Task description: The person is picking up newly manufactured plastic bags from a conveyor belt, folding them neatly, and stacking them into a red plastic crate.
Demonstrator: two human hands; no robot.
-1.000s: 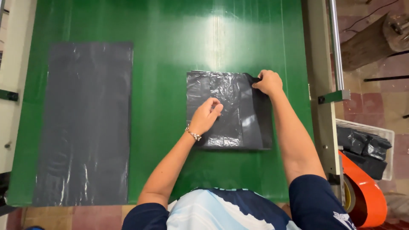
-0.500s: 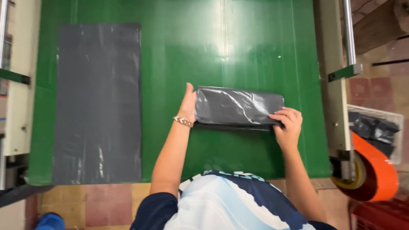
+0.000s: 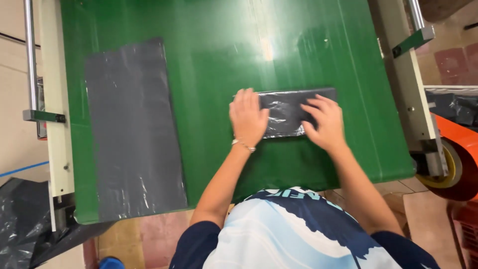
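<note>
left hand (image 3: 247,117) flat on folded bag (image 3: 294,110) | right hand (image 3: 323,122) flat too (nothing gripped) | press evenly, edges aligned | flat sheet (image 3: 130,129) apart on surface (image 3: 224,60)

Both hands are flat on a folded dark grey plastic bag (image 3: 288,112) sitting on the green table (image 3: 214,55), a bit right of centre. Left hand (image 3: 247,118) covers its 9 o'clock end, right hand (image 3: 322,122) presses around 4 o'clock, fingers spread. Way over at 9 o'clock from that, a long flat grey plastic sheet (image 3: 132,132) lies unfolded. Orange roll (image 3: 455,162) sits off the table's edge at 3 o'clock.
</note>
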